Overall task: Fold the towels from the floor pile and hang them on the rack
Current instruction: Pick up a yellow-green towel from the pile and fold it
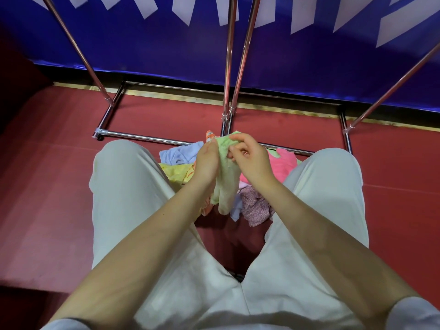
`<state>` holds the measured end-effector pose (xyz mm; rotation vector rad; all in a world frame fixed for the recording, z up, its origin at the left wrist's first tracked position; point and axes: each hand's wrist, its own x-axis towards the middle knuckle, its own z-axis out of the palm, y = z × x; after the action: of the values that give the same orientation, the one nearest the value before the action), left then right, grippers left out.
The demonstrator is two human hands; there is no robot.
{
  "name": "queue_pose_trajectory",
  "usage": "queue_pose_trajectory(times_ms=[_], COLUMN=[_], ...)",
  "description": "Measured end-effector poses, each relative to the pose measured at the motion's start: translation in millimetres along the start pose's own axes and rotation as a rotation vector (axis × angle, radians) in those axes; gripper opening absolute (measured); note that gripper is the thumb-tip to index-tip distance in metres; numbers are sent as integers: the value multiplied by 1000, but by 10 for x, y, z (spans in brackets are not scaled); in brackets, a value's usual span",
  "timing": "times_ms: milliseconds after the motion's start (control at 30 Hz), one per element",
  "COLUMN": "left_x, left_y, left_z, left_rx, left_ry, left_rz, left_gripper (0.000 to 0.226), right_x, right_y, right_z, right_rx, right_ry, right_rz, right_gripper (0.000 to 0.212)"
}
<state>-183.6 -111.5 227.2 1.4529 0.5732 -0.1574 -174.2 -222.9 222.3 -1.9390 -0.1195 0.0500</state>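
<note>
Green towel point(225, 177) between both hands

Dim corners, wide-angle edge distortion

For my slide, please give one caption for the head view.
Both hands, left hand and right hand, hold a green towel above the floor pile.
</note>
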Motion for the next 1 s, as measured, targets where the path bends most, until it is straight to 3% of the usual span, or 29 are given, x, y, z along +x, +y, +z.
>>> queue_pose_trajectory(times_ms=[100,233,367,533,800,1000], left_x=[25,74,63,28,15,41], left_y=[-8,25,7,-48,-77,-96], left_z=[-14,-32,-17,19,64,54], left_rx=[-4,17,93,95,90,176], left_ry=[-9,-17,-14,-44,-194,-22], left_rz=[-5,33,105,115,114,116], left_gripper=[42,35,31,27,46,37], right_x=[13,59,85,78,98,100], right_y=[7,51,113,117,92,59], right_z=[-38,-99,-73,-25,-64,-62], right_rx=[-147,-347,-326,-124,24,223], right_ry=[17,116,188,135,167,177], right_rz=[-66,-302,-350,-193,-2,181], right_gripper=[21,9,15,4,9,8])
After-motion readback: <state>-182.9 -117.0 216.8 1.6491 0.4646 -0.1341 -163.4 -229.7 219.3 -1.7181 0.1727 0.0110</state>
